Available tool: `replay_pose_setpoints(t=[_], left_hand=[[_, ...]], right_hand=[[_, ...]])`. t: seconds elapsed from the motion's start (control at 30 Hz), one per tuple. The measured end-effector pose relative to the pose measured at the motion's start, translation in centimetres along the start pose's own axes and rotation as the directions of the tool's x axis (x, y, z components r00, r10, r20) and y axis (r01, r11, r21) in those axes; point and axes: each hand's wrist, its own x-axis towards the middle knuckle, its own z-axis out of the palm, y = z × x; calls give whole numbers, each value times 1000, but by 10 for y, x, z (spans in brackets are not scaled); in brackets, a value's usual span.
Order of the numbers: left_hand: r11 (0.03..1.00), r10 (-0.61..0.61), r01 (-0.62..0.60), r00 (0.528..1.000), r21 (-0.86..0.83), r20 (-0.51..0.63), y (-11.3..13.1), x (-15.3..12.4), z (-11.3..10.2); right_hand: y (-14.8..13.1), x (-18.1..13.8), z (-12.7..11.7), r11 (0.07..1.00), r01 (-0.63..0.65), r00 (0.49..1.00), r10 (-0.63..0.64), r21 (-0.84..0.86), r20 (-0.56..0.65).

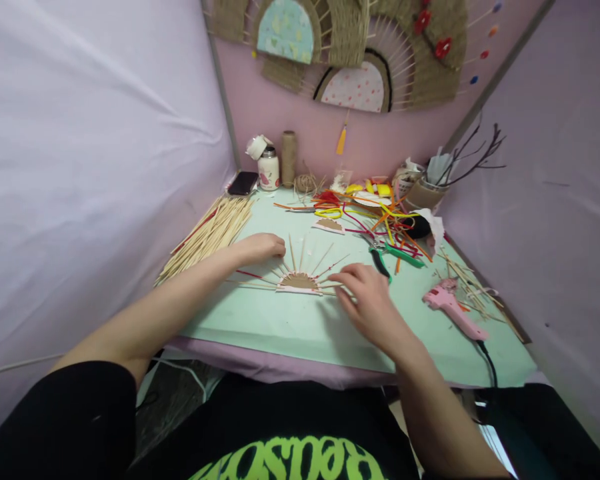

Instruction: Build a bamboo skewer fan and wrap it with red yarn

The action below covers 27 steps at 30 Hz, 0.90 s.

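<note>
A half-round brown cardboard piece [299, 281] with a pale edge lies on the table, thin wooden sticks [293, 255] fanning out from its curved side. My left hand [261, 248] is closed at the fan's upper left, fingers curled down beside the stick ends; what is in the fingertips is hidden. On the right side, my right hand [367, 293] has thumb and fingers around the outer end of a low stick. Just behind the fan lies a second, smaller half-round piece [329, 226].
Loose sticks [207, 237] are heaped at left. Green-handled pliers [380, 261], yellow-handled scissors [329, 213] and coloured fuzzy stems [390, 223] lie behind my right hand. A corded pink glue gun [455, 310] rests at right. A jar [269, 170] and twine spool [289, 159] stand at back.
</note>
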Motion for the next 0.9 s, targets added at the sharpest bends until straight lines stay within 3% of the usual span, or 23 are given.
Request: replay_pose_setpoints(t=[0.1, 0.2, 0.3, 0.33, 0.4, 0.47, 0.5, 0.57, 0.7, 0.9], left_hand=[[1000, -12, 12, 1000, -5, -21, 2, 0, 1], [998, -45, 43, 997, -39, -63, 2, -2, 1], [984, -169, 153, 958, -89, -231, 3, -11, 0], [971, -236, 210, 919, -114, -315, 4, -16, 0], [923, -385, 338, 797, -184, -465, 10, -25, -1], [858, -511, 443, 673, -261, -535, 20, -33, 0], [832, -550, 475, 642, -285, -534, 25, -35, 1], [809, -587, 504, 652, -303, -480, 33, -37, 4], [814, -577, 503, 762, -291, -295, 42, -34, 11], [835, -542, 491, 813, -247, -215, 42, -26, 16]], right_hand=[[-21, 22, 27, 1000, 29, 991, -27, -13, 128], [-21, 32, 43, 999, 15, 987, -10, -31, 163], [-16, 35, 51, 999, -19, 990, 23, -31, 142], [-14, 35, 53, 999, -27, 991, 30, -26, 128], [-13, 35, 57, 1000, -26, 994, 27, -11, 103], [-14, 35, 61, 1000, -15, 997, 15, 3, 80], [-15, 35, 63, 1000, -10, 998, 10, 9, 69], [-17, 34, 67, 1000, -5, 999, 4, 20, 47], [-18, 33, 71, 999, -1, 999, 0, 39, 34], [-17, 32, 72, 999, -14, 999, 13, 34, 37]])
